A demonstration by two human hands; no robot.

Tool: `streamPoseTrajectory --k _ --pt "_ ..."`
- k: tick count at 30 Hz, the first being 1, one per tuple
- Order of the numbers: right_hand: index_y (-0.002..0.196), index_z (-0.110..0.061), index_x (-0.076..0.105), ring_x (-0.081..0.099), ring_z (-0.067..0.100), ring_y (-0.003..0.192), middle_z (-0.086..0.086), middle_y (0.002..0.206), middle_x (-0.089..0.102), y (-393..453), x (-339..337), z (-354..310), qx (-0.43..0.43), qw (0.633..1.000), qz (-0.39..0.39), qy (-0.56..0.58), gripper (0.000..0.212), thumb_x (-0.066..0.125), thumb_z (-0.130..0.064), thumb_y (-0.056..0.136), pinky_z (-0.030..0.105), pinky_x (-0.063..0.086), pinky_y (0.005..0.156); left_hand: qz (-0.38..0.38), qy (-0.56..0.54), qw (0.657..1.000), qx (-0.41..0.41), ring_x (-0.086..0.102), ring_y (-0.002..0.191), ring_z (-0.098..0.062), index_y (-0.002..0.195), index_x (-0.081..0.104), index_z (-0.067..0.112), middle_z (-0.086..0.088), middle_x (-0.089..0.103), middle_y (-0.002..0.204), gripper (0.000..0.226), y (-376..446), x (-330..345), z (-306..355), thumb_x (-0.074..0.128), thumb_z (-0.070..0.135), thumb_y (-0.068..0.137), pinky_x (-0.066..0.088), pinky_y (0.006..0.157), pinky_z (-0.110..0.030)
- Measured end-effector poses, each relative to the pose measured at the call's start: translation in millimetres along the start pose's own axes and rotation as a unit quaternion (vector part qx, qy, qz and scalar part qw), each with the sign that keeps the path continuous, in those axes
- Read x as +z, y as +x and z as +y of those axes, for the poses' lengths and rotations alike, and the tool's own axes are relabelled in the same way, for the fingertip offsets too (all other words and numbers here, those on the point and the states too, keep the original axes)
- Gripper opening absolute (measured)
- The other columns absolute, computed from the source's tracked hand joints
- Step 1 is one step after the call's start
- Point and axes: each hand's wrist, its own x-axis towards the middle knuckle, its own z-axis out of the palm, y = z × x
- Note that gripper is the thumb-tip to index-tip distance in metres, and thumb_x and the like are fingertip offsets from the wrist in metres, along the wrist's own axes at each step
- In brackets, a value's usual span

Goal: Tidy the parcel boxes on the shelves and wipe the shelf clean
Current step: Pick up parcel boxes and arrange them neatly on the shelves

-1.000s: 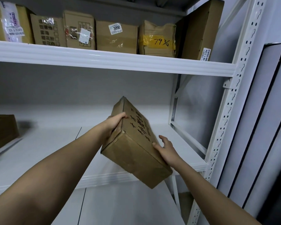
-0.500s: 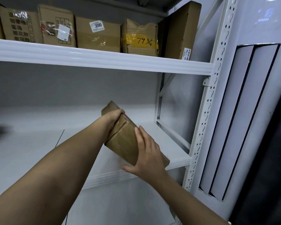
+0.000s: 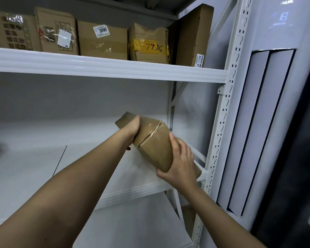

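Step in hand looks like tidying: one parcel box being placed on the middle shelf, not wiping yet. No cloth in sight.

Box is tilted, far end up, held over the right end of the middle shelf, close to the perforated upright. Can't tell if its low corner touches the shelf board.

Left hand grips the box's far upper end, fingers wrapped over the edge. Right hand clasps the near lower end, thumb on the left face, fingers curled round the right side.

Upper shelf, above the middle shelf, carries a row of boxes, already lined up.

Next move, my guess: level the box, set it down flat against the upright, release both hands.
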Motion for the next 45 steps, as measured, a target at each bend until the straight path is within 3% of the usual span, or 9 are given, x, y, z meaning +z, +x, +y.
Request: streamPoseTrajectory --k 3,7,15,20,23,29,32,38,45 --pt "0.148 -0.041 0.007 0.039 0.020 0.119 0.001 0.134 0.034 3 -18 3 0.021 0.999 0.022 0.045 0.108 0.064 -0.052 0.057 0.037 0.033 0.101 -0.021 -0.056 0.998 -0.004 0.055 0.096 -0.028 0.120 0.046 0.020 -0.005 0.057 0.109 0.048 -4 2 -1 0.030 0.058 0.096 0.043 0.085 -0.040" --pt "0.141 -0.060 0.003 0.034 0.012 0.122 -0.012 0.129 0.027 5 -45 7 0.062 0.993 0.031 0.090 0.101 0.063 -0.059 0.059 0.038 0.038 0.100 -0.050 -0.114 0.992 0.016 0.040 0.131 -0.031 0.151 0.020 0.024 -0.007 0.035 0.150 0.078 -1 10 -10 0.032 0.069 0.089 0.041 0.096 -0.046" --pt "0.135 -0.067 0.018 0.039 0.004 0.122 -0.019 0.126 0.034 -7 -96 20 0.140 0.966 0.094 0.193 0.091 0.066 -0.056 0.059 0.030 0.036 0.100 -0.127 -0.139 0.980 0.067 0.032 0.139 -0.024 0.153 0.015 0.031 -0.004 0.032 0.153 0.070 -25 46 -21 0.018 0.067 0.093 0.026 0.113 -0.048" --pt "0.136 -0.058 0.026 0.033 -0.027 0.112 -0.041 0.122 0.029 -18 -135 36 0.159 0.943 0.145 0.255 0.087 0.072 -0.040 0.065 0.016 0.032 0.094 -0.119 -0.138 0.980 0.085 0.033 0.139 -0.022 0.149 0.025 0.037 0.003 0.032 0.154 0.092 8 82 -41 0.025 0.086 0.071 0.025 0.113 -0.051" --pt "0.140 -0.054 0.028 0.036 -0.015 0.121 -0.031 0.133 0.034 -25 -169 52 0.173 0.927 0.168 0.287 0.090 0.071 -0.048 0.061 0.026 0.036 0.101 -0.111 -0.116 0.984 0.075 0.031 0.140 -0.022 0.146 0.027 0.044 0.003 0.034 0.153 0.105 15 112 -50 0.027 0.096 0.055 0.022 0.113 -0.054" --pt "0.143 -0.044 0.032 0.035 -0.009 0.129 -0.023 0.144 0.035 -41 -230 80 0.163 0.917 0.193 0.308 0.088 0.072 -0.039 0.065 0.023 0.033 0.103 -0.086 -0.100 0.989 0.073 0.013 0.146 -0.029 0.152 0.003 0.040 -0.005 0.012 0.160 0.069 -90 135 -25 0.026 0.066 0.092 0.010 0.116 -0.058" --pt "0.143 -0.043 0.033 0.036 -0.012 0.128 -0.027 0.143 0.036 -51 -253 90 0.164 0.907 0.209 0.326 0.089 0.069 -0.046 0.061 0.023 0.033 0.105 -0.053 -0.104 0.991 0.065 0.015 0.145 -0.030 0.152 0.001 0.039 -0.006 0.013 0.159 0.069 -102 152 -31 0.033 0.060 0.094 0.013 0.116 -0.056" --pt "0.141 -0.049 0.033 0.040 0.006 0.133 -0.016 0.147 0.037 -68 -290 107 0.175 0.890 0.218 0.360 0.086 0.068 -0.048 0.062 0.045 0.037 0.110 0.057 -0.173 0.983 0.028 0.024 0.138 -0.034 0.152 0.005 0.037 -0.013 0.004 0.155 0.070 -134 172 -29 0.043 0.049 0.095 0.025 0.114 -0.047" --pt "0.135 -0.054 0.038 0.044 0.010 0.131 -0.013 0.145 0.042 -88 -324 116 0.163 0.883 0.232 0.375 0.085 0.069 -0.046 0.056 0.049 0.041 0.106 0.120 -0.256 0.959 -0.023 0.033 0.131 -0.037 0.153 0.007 0.028 -0.016 0.021 0.149 0.070 -161 184 -18 0.034 0.057 0.095 0.032 0.107 -0.048"
